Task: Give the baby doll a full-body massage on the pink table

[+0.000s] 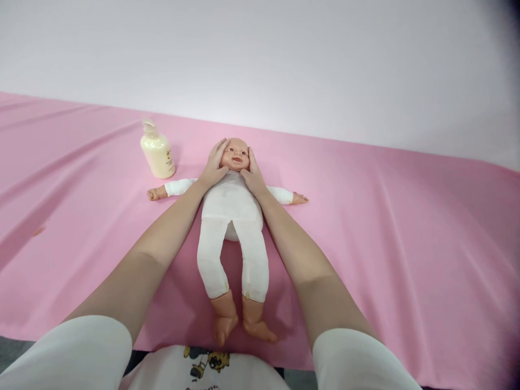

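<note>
A baby doll point(232, 200) with a white cloth body lies on its back, head away from me, arms spread to both sides and feet toward me. My left hand point(214, 164) rests along the left side of its head, fingers stretched up the cheek and temple, thumb near the chin. On the right side of the head, my right hand point(253, 172) lies in the same way, fingers extended against the cheek. The doll's face shows between my two palms. Neither hand is closed around anything.
A pale yellow pump bottle point(158, 154) stands left of the doll's head, just beyond its outstretched arm. Wrinkled pink cloth point(345, 216) covers the table. Behind the table's far edge rises a white wall point(260, 59).
</note>
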The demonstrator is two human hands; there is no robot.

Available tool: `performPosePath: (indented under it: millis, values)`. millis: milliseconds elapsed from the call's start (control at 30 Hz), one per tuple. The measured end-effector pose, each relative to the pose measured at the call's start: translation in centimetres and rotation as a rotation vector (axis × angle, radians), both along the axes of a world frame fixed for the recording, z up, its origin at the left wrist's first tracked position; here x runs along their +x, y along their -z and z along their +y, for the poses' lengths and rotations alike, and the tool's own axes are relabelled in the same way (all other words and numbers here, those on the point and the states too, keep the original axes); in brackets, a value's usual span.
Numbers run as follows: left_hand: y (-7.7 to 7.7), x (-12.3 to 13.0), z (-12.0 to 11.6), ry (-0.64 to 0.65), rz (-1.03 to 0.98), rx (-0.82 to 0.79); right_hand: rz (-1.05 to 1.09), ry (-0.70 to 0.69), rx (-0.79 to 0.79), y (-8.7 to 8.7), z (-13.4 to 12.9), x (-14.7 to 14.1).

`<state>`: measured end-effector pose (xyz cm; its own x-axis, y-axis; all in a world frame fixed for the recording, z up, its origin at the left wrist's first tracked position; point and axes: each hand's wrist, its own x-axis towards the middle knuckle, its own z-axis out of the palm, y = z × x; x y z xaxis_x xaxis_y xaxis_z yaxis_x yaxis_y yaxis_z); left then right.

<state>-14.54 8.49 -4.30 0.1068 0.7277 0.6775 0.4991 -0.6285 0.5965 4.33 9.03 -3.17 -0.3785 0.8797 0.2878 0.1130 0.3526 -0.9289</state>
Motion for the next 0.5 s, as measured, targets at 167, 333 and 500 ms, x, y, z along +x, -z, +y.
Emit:
performPosePath:
  millis: [167,333,500]
  values:
    - [0.2,-0.1,0.5,0.013,-0.051,-0.050,0.013,0.037,0.004,0.1,0.4,-0.2]
    - [-0.1,0.0,0.6,0.064,-0.218,-0.158,0.026,0.059,-0.032,-0.5,0.0,-0.2]
    - [-0.1,-0.2,0.8,0.087,-0.336,-0.180,0.087,0.063,-0.065,-1.1,-0.6,-0.3]
